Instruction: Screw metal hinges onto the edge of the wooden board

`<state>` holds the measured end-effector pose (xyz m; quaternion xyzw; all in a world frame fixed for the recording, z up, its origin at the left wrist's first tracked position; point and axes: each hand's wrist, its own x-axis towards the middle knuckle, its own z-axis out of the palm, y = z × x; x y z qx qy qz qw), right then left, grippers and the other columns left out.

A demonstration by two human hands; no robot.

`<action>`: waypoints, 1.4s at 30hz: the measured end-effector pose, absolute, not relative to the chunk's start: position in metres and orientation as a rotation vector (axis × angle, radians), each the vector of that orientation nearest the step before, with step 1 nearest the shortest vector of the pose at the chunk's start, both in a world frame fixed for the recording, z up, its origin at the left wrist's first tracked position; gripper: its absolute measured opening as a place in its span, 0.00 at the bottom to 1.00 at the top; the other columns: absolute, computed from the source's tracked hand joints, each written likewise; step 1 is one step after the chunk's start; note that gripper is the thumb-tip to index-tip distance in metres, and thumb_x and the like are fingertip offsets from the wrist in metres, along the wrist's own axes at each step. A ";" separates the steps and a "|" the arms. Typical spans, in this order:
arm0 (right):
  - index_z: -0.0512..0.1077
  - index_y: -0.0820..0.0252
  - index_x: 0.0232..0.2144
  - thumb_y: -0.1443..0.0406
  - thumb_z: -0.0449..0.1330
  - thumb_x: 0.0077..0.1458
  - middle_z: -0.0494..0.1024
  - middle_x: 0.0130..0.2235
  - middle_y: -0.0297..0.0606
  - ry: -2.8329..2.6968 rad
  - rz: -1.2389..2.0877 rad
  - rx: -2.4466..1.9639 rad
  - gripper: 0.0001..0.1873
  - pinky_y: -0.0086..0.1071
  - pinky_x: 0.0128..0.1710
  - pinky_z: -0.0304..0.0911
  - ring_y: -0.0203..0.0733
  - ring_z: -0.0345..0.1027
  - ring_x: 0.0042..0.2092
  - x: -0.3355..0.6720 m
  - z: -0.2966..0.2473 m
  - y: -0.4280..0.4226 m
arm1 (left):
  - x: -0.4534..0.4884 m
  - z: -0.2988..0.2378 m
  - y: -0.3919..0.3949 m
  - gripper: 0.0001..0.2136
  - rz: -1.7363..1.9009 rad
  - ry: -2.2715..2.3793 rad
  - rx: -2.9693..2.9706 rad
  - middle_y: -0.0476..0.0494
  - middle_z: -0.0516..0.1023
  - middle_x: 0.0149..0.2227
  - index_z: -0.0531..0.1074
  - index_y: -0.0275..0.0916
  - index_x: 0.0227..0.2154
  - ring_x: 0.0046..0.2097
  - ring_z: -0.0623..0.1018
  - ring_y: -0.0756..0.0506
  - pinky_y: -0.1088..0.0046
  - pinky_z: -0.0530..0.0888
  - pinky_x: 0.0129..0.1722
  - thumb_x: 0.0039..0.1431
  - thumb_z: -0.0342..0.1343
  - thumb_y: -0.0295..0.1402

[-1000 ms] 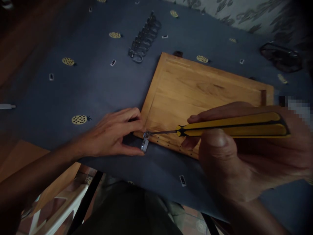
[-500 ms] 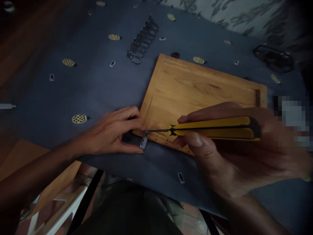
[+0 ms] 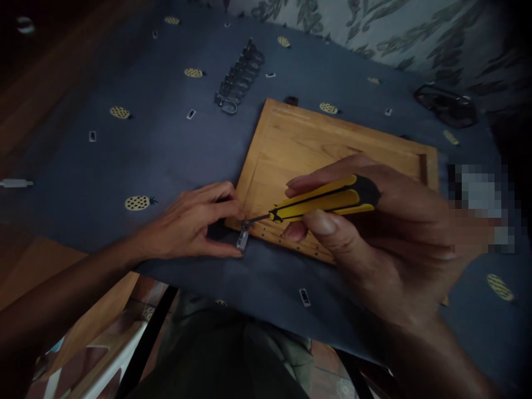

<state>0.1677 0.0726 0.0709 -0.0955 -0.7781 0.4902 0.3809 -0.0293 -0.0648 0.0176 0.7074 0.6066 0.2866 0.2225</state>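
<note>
Dark glasses [image 3: 449, 108] on pineapple-print tablecloth [image 3: 166, 149]; slim white object [image 3: 15, 183] far left; leaf-patterned wall [image 3: 374, 30].

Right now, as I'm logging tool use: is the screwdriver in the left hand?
No, the right hand holds the screwdriver; the left hand is at the wooden board.

Bright yellow panels split by black stripes mark the screwdriver [image 3: 324, 200], its end cap black, over a honey-brown wooden board [image 3: 303, 138] with darker swirling grain, a line of dark dots along the near edge and a deep brown strip at right, beside a silvery-grey metal clasp [image 3: 242, 240]. Beneath, a dark blue tablecloth [image 3: 166, 160] carries yellow pineapples [image 3: 137, 203] flecked with black and small black-and-white labels [image 3: 305, 297]. Grey-green leaves pattern the pale backdrop [image 3: 374, 36] at the far side, while dark olive trousers [image 3: 224, 349] show at the near edge.
</note>
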 end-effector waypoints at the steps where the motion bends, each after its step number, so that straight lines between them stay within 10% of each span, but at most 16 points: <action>1: 0.85 0.48 0.43 0.69 0.73 0.58 0.84 0.40 0.31 -2.003 1.230 -0.250 0.11 0.32 0.29 0.79 0.38 0.78 0.35 0.168 0.072 0.074 | -0.029 0.017 -0.065 0.16 0.794 1.676 1.952 0.44 0.72 0.44 0.76 0.38 0.47 0.45 0.74 0.43 0.69 0.70 0.42 0.68 0.64 0.46; 42: 0.72 0.51 0.31 0.61 0.77 0.55 0.78 0.30 0.29 -1.965 1.149 -0.332 0.15 0.32 0.20 0.68 0.35 0.70 0.23 0.163 0.068 0.068 | -0.030 0.021 -0.064 0.15 0.792 1.683 1.926 0.43 0.73 0.45 0.75 0.39 0.43 0.46 0.75 0.43 0.67 0.72 0.44 0.66 0.65 0.45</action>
